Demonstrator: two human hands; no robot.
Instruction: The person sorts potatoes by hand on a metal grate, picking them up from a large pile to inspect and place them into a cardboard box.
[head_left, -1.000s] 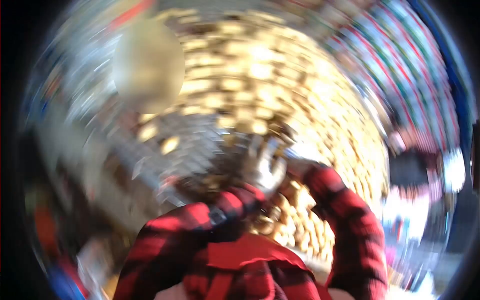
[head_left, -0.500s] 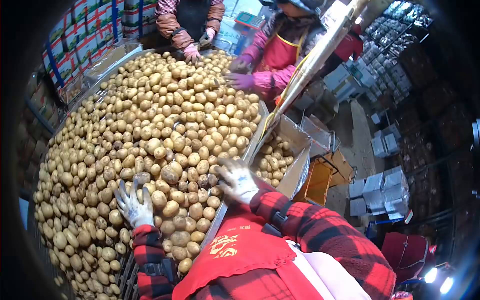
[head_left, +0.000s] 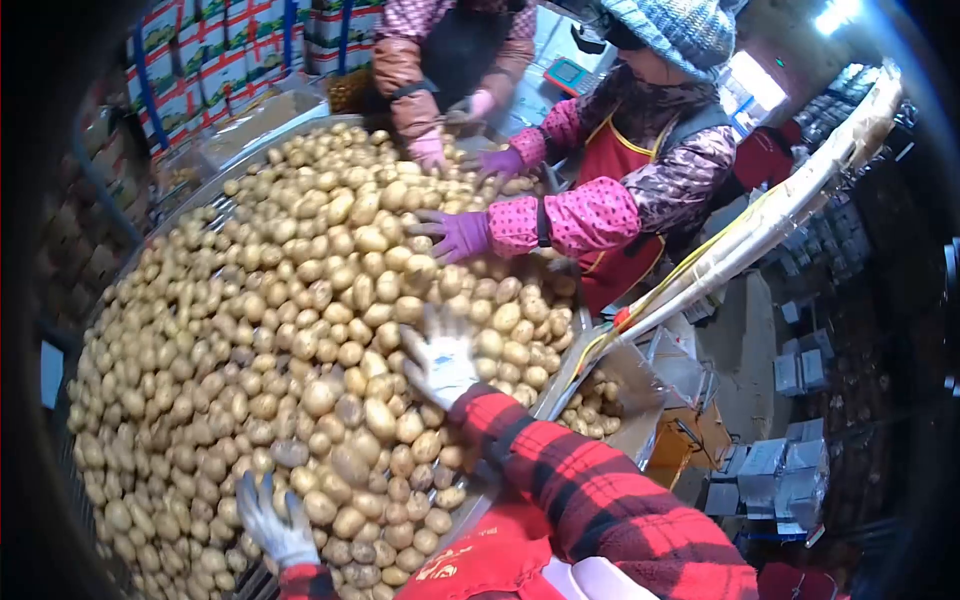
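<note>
A large heap of potatoes (head_left: 300,330) covers a wide sorting surface. Low in the view, my left hand (head_left: 277,522), in a white glove with grey fingertips, lies on the potatoes with its fingers spread. Near the heap's right part, my right hand (head_left: 440,362) rests over potatoes in a similar glove, fingers apart and slightly blurred. Neither hand holds a potato that I can see. Both my sleeves are red and black plaid.
Across the heap, a co-worker in purple gloves (head_left: 460,235) and another in pink gloves (head_left: 428,150) touch potatoes. A wrapped pole (head_left: 740,240) slants at the right. Potatoes fill a box (head_left: 640,428) below it. Printed cartons (head_left: 215,60) stand at the back left.
The view has shifted. My right hand has moved forward and further over the heap, away from its right edge. The purple-gloved co-worker reaches further across the potatoes.
</note>
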